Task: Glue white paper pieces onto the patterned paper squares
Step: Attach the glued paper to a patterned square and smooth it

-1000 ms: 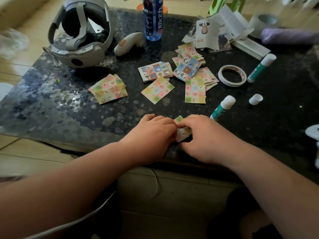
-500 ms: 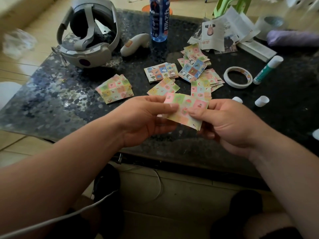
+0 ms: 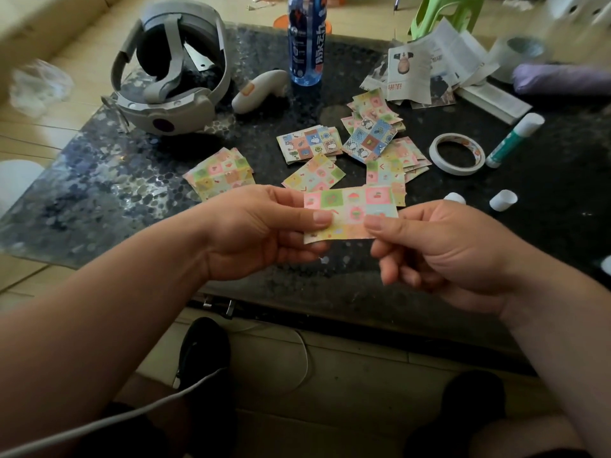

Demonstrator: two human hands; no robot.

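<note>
- Left hand (image 3: 261, 233) and right hand (image 3: 446, 252) each pinch one patterned square (image 3: 350, 209), held above the worktop's (image 3: 132, 193) near edge.
- Likely step: checking the bond; next calls for the glue stick (image 3: 514, 140) near the right edge.

Bare bench (image 3: 99, 200) lies open at the near left. Stacks of patterned squares (image 3: 220, 171), a tape roll (image 3: 459, 169) and glue stick (image 3: 509, 143) crowd the centre and right. The headset (image 3: 172, 117) blocks the far left.
</note>
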